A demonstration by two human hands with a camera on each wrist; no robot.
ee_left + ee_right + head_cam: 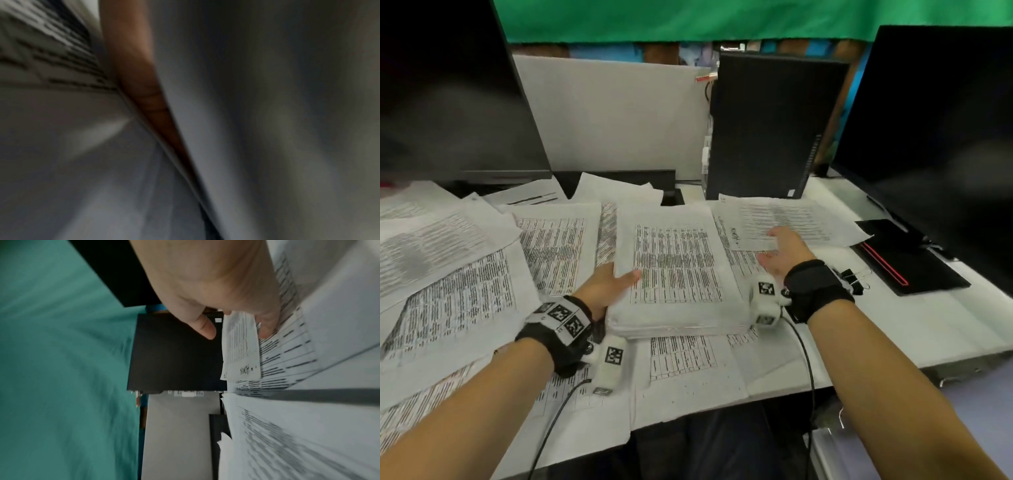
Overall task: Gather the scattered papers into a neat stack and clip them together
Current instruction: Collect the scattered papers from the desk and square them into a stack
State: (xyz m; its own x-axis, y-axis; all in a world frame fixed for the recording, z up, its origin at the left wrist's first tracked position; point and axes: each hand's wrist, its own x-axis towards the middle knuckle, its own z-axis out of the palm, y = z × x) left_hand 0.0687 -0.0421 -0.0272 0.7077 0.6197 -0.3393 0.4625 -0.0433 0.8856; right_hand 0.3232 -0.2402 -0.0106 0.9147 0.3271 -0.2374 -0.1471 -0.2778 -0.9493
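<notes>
Paper pile-up on the desk

Left hand [608, 287] grips the stack [678, 274], thumb on top; right hand [784, 253] pinches a loose sheet [791, 219].
</notes>
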